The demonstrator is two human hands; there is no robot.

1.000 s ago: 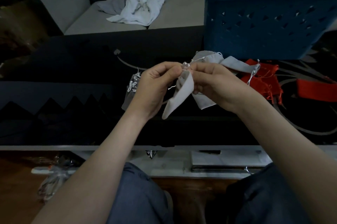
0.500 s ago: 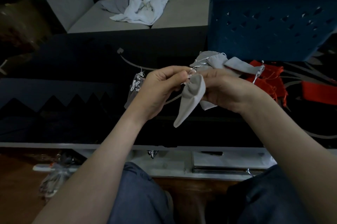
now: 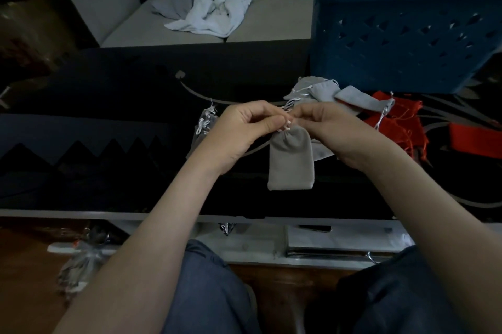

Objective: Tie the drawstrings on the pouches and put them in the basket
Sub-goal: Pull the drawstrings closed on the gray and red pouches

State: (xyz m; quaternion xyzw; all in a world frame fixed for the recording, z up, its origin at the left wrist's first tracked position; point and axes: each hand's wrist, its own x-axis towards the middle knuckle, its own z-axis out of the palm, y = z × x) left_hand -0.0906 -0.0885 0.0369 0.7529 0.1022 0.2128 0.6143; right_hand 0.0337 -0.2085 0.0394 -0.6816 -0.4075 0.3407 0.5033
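Note:
A grey pouch (image 3: 290,161) hangs flat above the dark table, its gathered mouth upward. My left hand (image 3: 239,132) and my right hand (image 3: 336,130) each pinch its white drawstring (image 3: 286,125) at the mouth, fingertips almost meeting. More grey pouches (image 3: 328,93) lie in a heap just behind my right hand, with red pouches (image 3: 394,121) to their right. Another grey pouch with a knotted white cord (image 3: 202,130) lies left of my left hand. The blue basket (image 3: 402,26) stands at the back right.
The dark patterned table (image 3: 108,105) stretches left; its front edge is close to my knees. A sofa with crumpled white and grey cloths (image 3: 214,7) is behind it. A lower shelf (image 3: 326,244) holds flat items. A red strip (image 3: 475,140) lies far right.
The pouch has swung from slanting down-left to hanging straight and flat. My hands have drawn closer together at its mouth, working the drawstring.

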